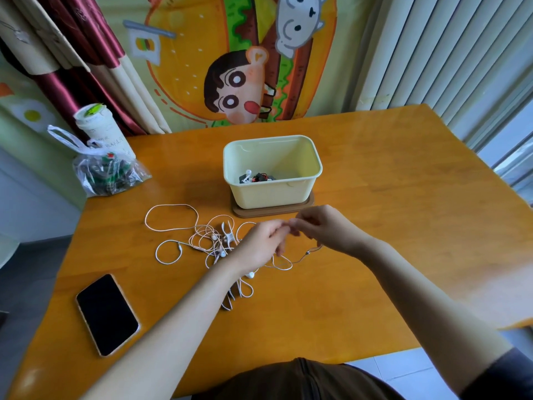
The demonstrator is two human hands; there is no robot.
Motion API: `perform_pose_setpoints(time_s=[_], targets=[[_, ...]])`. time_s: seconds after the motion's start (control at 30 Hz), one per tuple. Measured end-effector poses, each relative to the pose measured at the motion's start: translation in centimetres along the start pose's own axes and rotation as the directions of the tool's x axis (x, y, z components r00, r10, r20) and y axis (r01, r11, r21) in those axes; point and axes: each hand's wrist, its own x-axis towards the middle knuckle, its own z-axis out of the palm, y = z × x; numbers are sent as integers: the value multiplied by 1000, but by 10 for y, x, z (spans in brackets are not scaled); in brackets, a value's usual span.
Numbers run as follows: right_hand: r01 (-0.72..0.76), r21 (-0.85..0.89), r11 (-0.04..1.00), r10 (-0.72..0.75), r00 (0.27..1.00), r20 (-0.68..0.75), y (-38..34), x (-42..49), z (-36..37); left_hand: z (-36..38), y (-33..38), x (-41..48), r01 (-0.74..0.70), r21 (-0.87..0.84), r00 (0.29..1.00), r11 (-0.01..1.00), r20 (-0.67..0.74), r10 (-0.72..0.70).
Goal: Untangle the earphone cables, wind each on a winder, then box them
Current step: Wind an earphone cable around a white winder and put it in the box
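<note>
Mid-table the fingertips meet: left hand and right hand each pinch a strand of the cables, whose tangle sprawls at their 9 o'clock. The box sits at 12, the phone at 7.

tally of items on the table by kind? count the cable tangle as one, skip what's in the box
Phone: 1
Cream box: 1
Brown board under the box: 1
Plastic bag: 1
White lidded cup: 1
Earphone cable tangle: 1 (sets within cannot be counted)
Total: 6
</note>
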Motion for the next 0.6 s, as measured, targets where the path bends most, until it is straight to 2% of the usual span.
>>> perform_pose_setpoints(time_s=[0.1, 0.17, 0.23, 0.43, 0.5, 0.6], targets=[[-75, 21, 997, 73, 992, 108, 14, -6, -13, -15, -7, 4, 37, 26, 991, 999, -128, -33], [-148, 94, 985, 129, 974, 189, 25, -11, -13, -22, -11, 6, 46, 68, 987, 997, -157, -35], [-199, 197, 960, 157, 965, 209, 31, -13, -10, -22, -12, 8, 59, 111, 985, 992, -170, -39], [-308, 390, 868, 242, 947, 211, 47, -16, -8, -36, -22, 16, 119, -38, 913, 992, -389, -125], [-303, 359, 883, 258, 951, 167, 51, -18, -14, -43, -27, 16, 146, -68, 883, 987, -441, -161], [-275, 212, 938, 257, 960, 111, 59, -20, -19, -45, -31, 16, 150, -179, 829, 972, -513, -222]])
